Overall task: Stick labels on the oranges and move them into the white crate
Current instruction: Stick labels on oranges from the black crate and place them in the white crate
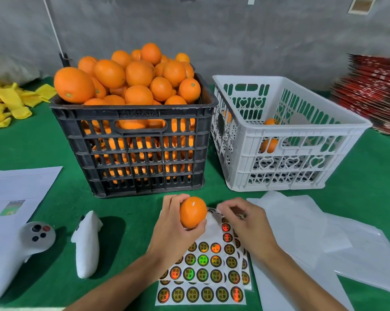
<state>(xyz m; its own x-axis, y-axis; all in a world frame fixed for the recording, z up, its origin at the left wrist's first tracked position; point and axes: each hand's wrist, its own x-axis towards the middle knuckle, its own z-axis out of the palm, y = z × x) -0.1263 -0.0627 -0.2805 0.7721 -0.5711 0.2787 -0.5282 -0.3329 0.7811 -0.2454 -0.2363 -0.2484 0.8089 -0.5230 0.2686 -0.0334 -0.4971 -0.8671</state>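
Label sheets (pixel 200 274) lie nearest, at 6 o'clock on the green surface (pixel 126 221): round holographic stickers in rows, several sheets overlapping. Both forearms cross over them.

Left hand (pixel 174 230) grips one orange (pixel 193 212) just above the sheets, fingers curled behind it, thumb under its lower edge. No sticker visible on the side facing the camera, only a pale glare spot.

Right hand (pixel 243 223) sits just beside the orange at 3 o'clock from it, fingertips curled and pinched together at the top edge of a sheet; whether a label is between them, cannot tell.

At 8 o'clock, two white handheld controllers (pixel 86 243) lie on the surface; printed paper (pixel 14 194) beyond at 9 o'clock. At 4 o'clock, loose white backing sheets (pixel 306 232).

Farther, at 12 o'clock, black crate (pixel 135 153) heaped above its rim with oranges (pixel 131 79). Touching or just beside it at 1 o'clock, white crate (pixel 288 158), with at least two oranges inside (pixel 270 122), one bearing a sticker.

Far left, yellow foam nets (pixel 12 102). Far right, stack of red flat cartons (pixel 373 93), blurred.
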